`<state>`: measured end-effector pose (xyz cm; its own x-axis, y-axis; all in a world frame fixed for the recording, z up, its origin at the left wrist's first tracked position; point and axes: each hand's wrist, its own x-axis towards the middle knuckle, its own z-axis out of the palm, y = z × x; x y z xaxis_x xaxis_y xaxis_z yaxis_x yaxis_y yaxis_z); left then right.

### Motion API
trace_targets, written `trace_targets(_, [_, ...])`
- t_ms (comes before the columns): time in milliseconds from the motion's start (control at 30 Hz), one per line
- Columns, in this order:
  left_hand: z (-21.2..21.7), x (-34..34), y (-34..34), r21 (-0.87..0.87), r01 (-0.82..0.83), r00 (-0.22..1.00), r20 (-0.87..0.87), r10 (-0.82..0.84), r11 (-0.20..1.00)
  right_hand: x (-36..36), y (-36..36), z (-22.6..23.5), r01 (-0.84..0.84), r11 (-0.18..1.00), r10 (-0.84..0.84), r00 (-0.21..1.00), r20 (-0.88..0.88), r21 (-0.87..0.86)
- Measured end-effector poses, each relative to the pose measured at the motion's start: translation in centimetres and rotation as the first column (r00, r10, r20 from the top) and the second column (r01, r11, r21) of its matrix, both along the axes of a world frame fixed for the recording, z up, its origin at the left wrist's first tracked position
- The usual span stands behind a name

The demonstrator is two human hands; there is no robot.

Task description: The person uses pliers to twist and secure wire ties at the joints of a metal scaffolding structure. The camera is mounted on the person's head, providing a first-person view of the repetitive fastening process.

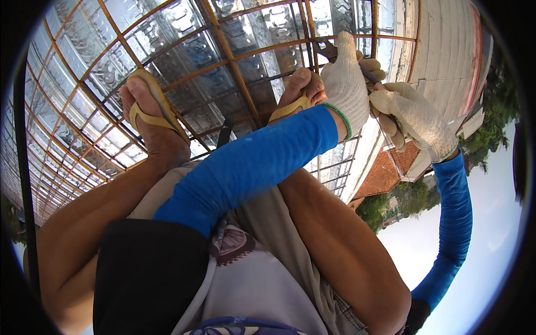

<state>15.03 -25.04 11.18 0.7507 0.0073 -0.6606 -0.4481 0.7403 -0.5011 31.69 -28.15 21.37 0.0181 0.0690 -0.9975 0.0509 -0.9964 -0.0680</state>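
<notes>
Head view, setting: a person squats on a grid of rusty rebar (234, 72) laid over shiny ribbed metal decking (167, 50), feet in yellow flip-flops (153, 111) resting on the bars.
Head view, left hand (346, 84): in a white knit glove with a green cuff, blue sleeve on the forearm; fingers curled shut around a bar crossing near the edge of the grid.
Head view, right hand (416, 117): in a matching glove, closed around a slim dark tool (368, 72), probably a tie-wire hook; most of it is hidden by the gloves.
Where the work is: at the rebar crossing just beyond the right foot, both hands touching or nearly touching each other there.
Doing it well: I judge that the left hand should hold the bars steady and tight together while the right twists evenly, stopping once the tie is snug so the wire does not snap.
Tool axis: as far as it shows, it runs from the right hand up and to the left toward the crossing, tip pointing at the bars.
Bar axis: the gripped bars run roughly across and away, crossing at right angles.
Beyond the edge: tiled roofs (385, 173) and trees lie far below.
</notes>
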Motion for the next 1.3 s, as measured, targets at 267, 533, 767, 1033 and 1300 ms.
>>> trace_targets(267, [-0.1, 5.1, -1.3, 0.23, 0.284, 0.846, -0.517, -0.13, 0.931, -2.8, -0.8, 3.6, -0.971, 0.239, 0.765, 0.194, 0.614, 0.008])
trace_targets(533, [1.1, 4.8, -0.7, 0.193, 0.28, 0.864, -0.478, -0.159, 0.94, -5.4, -4.2, -0.4, -0.899, 0.132, 0.728, -0.197, 0.657, -0.416])
trace_targets(767, [-1.9, 1.5, -2.5, 0.314, -0.161, 0.981, -0.05, 0.186, 0.936, -0.9, 2.6, 1.7, -0.64, 0.765, 0.596, 0.747, 0.294, 0.078])
trace_targets(1033, [-3.1, 4.7, -0.5, 0.082, -0.072, 0.986, -0.146, 0.083, 0.994, 1.0, -0.4, 0.3, -0.086, 0.986, 0.089, 0.996, 0.021, -0.141])
trace_targets(1300, [-3.1, 5.5, 0.5, -0.008, -0.233, 0.946, -0.234, 0.224, 0.973, -3.3, -4.0, -1.1, -0.933, -0.059, 0.515, -0.333, 0.79, -0.355])
